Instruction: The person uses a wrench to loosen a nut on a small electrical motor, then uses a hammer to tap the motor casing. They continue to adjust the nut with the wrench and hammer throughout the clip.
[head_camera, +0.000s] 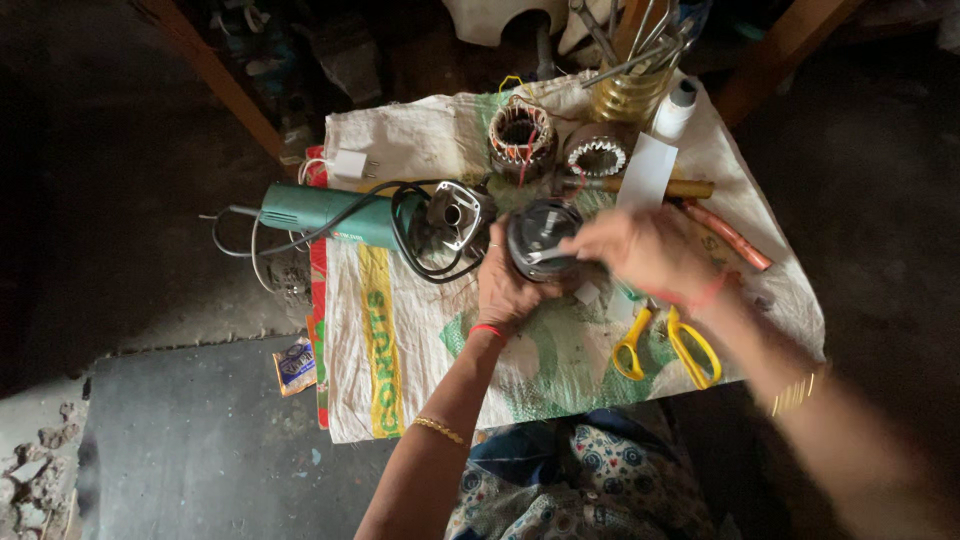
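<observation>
White woven sack cloth spread as work surface. Green angle grinder lying upper left, black cord looped. Round dark metal motor stator at cloth centre, cupped from below by left hand. Right hand on its right rim; grip there unclear. Yellow-handled scissors just beside.

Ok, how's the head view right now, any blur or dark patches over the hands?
Head view: the right hand is motion-blurred over the round motor part; the left hand is sharper. The white sack cloth is well lit; the surrounding floor falls into deep shadow.
</observation>
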